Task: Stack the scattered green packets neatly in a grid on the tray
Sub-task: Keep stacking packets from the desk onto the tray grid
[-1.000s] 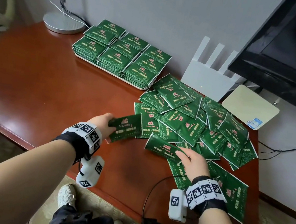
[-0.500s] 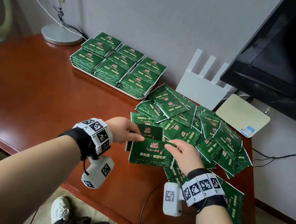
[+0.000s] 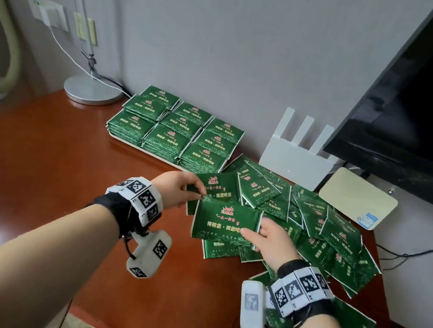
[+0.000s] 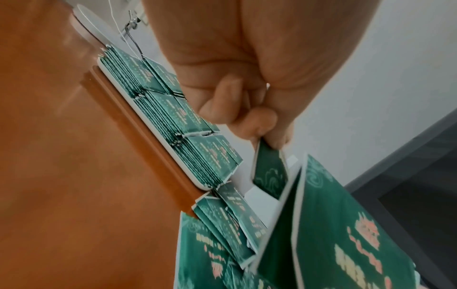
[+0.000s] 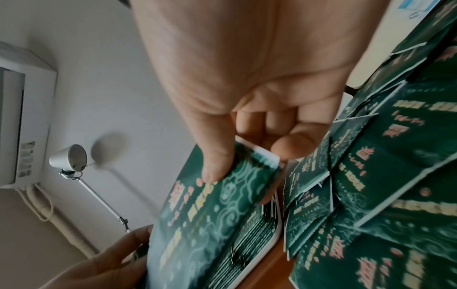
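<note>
Packets in both my hands: left hand pinches one packet, right hand pinches another packet, above the loose pile at the desk's right end. Gathering step; next, carry them to the tray at the back edge and square them on a stack.

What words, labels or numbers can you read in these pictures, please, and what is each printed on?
Nothing can be quoted with confidence.
Held packets: red emblem above rows of pale Chinese characters, too blurred to read.
Packets on the tray: same print, too small.
Sticker on the cream box: blue and white, too small.
Wrist bands: black-and-white square codes, no words.
Labels on the wall unit: blurred.
</note>
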A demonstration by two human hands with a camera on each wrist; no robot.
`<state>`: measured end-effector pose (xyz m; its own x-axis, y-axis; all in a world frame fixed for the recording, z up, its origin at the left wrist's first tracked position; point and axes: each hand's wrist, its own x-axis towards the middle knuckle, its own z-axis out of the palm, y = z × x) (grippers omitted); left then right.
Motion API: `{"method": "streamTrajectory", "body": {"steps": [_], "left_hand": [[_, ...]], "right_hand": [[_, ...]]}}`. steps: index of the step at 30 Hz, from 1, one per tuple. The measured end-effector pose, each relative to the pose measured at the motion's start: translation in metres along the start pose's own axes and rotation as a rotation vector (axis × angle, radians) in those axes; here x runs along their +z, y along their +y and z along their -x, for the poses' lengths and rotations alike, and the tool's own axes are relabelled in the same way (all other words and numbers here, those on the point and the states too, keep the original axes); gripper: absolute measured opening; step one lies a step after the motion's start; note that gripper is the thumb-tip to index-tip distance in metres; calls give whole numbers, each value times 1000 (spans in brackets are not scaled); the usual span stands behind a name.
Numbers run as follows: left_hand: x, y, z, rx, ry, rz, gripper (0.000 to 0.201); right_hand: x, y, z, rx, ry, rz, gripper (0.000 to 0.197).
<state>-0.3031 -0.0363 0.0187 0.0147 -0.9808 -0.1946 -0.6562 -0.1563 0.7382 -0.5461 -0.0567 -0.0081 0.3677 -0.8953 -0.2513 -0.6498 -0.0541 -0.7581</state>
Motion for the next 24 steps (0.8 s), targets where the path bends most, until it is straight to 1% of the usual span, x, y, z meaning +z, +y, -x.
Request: {"method": "streamTrajectory", "body": {"steps": [1,2,4,5,6,7,10,12,14,15,19,24], "left_hand": [[-8,-3,-4,-7,18,-3,18],[-17,-5,-8,-16,37,-1,28],[-38,-13,-18,-45,45,2,59],[-51,-18,-24,-67,42,5,71],[-63,-23,-30,-88,40,11,75],[-77,-29,-37,-106,37,6,72],[-113,-44,-55,-117,23,-53,38],[-133,-55,-70,-112,39,0,25],[-151,-67,-86,-139,56,0,22],[-159,-73,-96,-162,55,-16,20],[-184,-88,-142,-221,12,-47,22],[-198,-86,-199,-208,-37,-182,24]], "right_hand": [[1,-4,-3,-4,20,0,9],[1,-9,-7,-2,46,-8,11],[-1,-19,-15,12,98,-39,11],[-1,-24,-20,27,115,-53,12],[-1,-30,-25,34,139,-72,13],[-1,-35,-31,56,165,-83,14],[1,-51,-53,89,258,-92,25],[5,-60,-68,110,299,-135,21],[9,-70,-84,131,332,-142,11],[9,-73,-93,140,351,-136,10],[9,-81,-132,209,399,-87,22],[5,-84,-190,295,437,-108,23]]}}
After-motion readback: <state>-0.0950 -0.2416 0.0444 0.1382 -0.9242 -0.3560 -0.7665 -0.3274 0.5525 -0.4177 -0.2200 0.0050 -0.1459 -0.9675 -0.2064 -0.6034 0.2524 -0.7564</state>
